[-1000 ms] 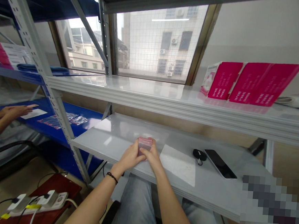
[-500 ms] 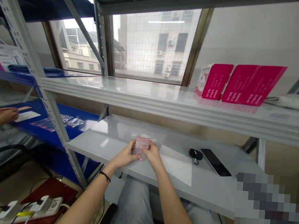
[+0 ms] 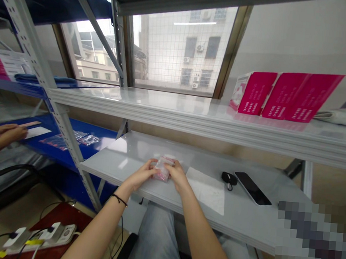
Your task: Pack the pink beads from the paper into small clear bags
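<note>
Left hand (image 3: 139, 175) and right hand (image 3: 179, 176), fingers curled partly shut, pinch a small clear zip bag (image 3: 163, 168) over the pale shelf (image 3: 244, 215), mid-handling, next move seemingly calling for a steady two-handed grip.

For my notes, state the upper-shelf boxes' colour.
The boxes are magenta, white print; best in the head view.

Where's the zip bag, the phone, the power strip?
Clear zip bag (image 3: 163, 168), head view, point on its middle.
Black smartphone (image 3: 252, 188), head view, point on the middle of its upper face.
White power strip (image 3: 47, 233), head view, point on its top.
</note>
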`<state>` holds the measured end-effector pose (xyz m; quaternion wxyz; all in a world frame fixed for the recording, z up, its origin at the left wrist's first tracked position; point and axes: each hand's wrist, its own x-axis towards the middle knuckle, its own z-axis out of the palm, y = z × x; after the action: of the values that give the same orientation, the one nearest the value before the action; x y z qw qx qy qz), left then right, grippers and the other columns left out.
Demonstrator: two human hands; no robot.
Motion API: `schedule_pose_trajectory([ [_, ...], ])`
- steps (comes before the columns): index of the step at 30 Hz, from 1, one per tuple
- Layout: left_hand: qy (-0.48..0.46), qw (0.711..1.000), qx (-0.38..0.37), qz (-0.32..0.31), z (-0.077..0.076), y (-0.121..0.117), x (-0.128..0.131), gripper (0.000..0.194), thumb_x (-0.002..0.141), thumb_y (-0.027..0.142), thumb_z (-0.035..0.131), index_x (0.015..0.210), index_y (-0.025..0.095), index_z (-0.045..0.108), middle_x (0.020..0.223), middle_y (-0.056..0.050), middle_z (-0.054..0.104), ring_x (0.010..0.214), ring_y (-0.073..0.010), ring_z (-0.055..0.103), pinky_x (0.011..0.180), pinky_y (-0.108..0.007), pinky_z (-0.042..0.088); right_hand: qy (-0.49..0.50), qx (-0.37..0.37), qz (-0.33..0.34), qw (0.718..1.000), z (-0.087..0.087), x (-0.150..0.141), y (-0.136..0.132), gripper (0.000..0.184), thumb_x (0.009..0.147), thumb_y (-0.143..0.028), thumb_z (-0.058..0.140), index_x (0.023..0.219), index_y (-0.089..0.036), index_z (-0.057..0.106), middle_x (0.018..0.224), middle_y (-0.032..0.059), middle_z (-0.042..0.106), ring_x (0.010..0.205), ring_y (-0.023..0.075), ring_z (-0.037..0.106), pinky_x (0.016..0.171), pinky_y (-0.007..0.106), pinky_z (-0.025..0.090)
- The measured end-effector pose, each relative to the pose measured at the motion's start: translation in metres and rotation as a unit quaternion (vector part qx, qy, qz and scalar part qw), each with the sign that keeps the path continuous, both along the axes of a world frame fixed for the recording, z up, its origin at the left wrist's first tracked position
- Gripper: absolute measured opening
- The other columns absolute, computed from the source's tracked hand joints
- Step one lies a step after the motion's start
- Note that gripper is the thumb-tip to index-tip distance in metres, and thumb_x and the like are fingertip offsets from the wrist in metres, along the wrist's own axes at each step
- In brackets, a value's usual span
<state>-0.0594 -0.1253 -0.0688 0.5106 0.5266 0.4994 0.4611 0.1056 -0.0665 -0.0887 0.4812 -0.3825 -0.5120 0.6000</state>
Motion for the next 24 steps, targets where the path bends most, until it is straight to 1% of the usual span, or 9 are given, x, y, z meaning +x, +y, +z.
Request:
schedule_pose_trajectory([
  [3,0.025,0.998,-0.057,0.019,0.009,0.004,-0.011,0.05,0.081,0.03,0.066,0.127,0.019,0.049,0.09,-0.004,0.068,0.077,-0.0162,0.065,0.069,-0.027,0.049,-0.024,-0.034,0.008,0.999,0.0,-0.005,0.003,0.036,0.074,-0.035,0.07,0.104,-0.019,0.061,0.087,0.0078,0.074,0.072,0.0242,0.071,0.055,0.033,0.055],
  [6,0.05,0.994,-0.094,0.023,0.017,0.012,-0.024,0.048,0.082,0.029,0.064,0.126,0.017,0.05,0.082,-0.003,0.066,0.07,-0.0155,0.063,0.064,-0.026,0.05,-0.045,-0.05,-0.005,0.998,0.0,-0.004,0.007,0.043,0.074,-0.038,0.071,0.112,-0.021,0.058,0.08,0.0047,0.071,0.065,0.0205,0.067,0.048,0.027,0.05],
  [8,0.077,0.99,-0.119,0.027,0.022,0.018,-0.033,0.05,0.08,0.03,0.065,0.126,0.017,0.05,0.079,-0.002,0.065,0.066,-0.0159,0.062,0.062,-0.028,0.052,-0.056,-0.052,-0.021,0.997,0.0,0.0,0.008,0.048,0.074,-0.039,0.072,0.117,-0.023,0.056,0.079,0.0022,0.069,0.061,0.0178,0.064,0.046,0.025,0.048],
  [12,0.144,0.979,-0.141,0.033,0.028,0.029,-0.048,0.054,0.075,0.033,0.068,0.124,0.018,0.052,0.077,-0.001,0.064,0.064,-0.0174,0.061,0.058,-0.028,0.05,-0.07,-0.046,-0.034,0.996,0.005,0.009,0.003,0.048,0.075,-0.036,0.071,0.118,-0.023,0.056,0.082,0.0027,0.067,0.061,0.0181,0.063,0.05,0.028,0.05],
  [15,0.2,0.97,-0.136,0.038,0.031,0.034,-0.056,0.052,0.07,0.034,0.07,0.118,0.019,0.058,0.073,0.0,0.064,0.064,-0.019,0.061,0.055,-0.026,0.046,-0.062,-0.026,-0.024,0.997,0.012,0.017,-0.007,0.042,0.074,-0.032,0.071,0.113,-0.02,0.06,0.084,0.004,0.067,0.064,0.0194,0.066,0.056,0.031,0.052],
  [18,0.249,0.959,-0.124,0.051,0.032,0.038,-0.062,0.047,0.068,0.034,0.071,0.112,0.019,0.063,0.068,0.0,0.062,0.066,-0.0204,0.061,0.054,-0.026,0.042,-0.039,0.001,-0.01,0.999,0.021,0.031,-0.021,0.039,0.074,-0.031,0.071,0.111,-0.02,0.063,0.084,0.0023,0.068,0.07,0.0192,0.068,0.065,0.031,0.053],
  [20,0.268,0.954,-0.114,0.066,0.033,0.038,-0.063,0.051,0.07,0.038,0.07,0.116,0.019,0.061,0.076,-0.003,0.067,0.071,-0.0214,0.063,0.056,-0.026,0.043,-0.024,0.014,-0.008,1.0,0.027,0.044,-0.033,0.039,0.075,-0.033,0.071,0.111,-0.021,0.064,0.085,0.002,0.069,0.073,0.0194,0.069,0.068,0.031,0.052],
  [22,0.281,0.951,-0.099,0.087,0.033,0.038,-0.062,0.057,0.075,0.046,0.066,0.124,0.018,0.057,0.092,-0.008,0.071,0.08,-0.023,0.064,0.058,-0.026,0.044,-0.013,0.02,-0.013,1.0,0.031,0.062,-0.047,0.038,0.076,-0.036,0.07,0.111,-0.02,0.064,0.085,0.0029,0.07,0.075,0.0199,0.068,0.069,0.032,0.051],
  [24,0.295,0.946,-0.082,0.103,0.034,0.037,-0.059,0.058,0.079,0.053,0.062,0.125,0.017,0.056,0.103,-0.011,0.072,0.089,-0.0248,0.065,0.061,-0.027,0.045,0.002,0.02,-0.03,0.999,0.034,0.081,-0.064,0.038,0.077,-0.042,0.071,0.108,-0.02,0.065,0.085,0.004,0.071,0.076,0.0202,0.067,0.07,0.032,0.05],
])
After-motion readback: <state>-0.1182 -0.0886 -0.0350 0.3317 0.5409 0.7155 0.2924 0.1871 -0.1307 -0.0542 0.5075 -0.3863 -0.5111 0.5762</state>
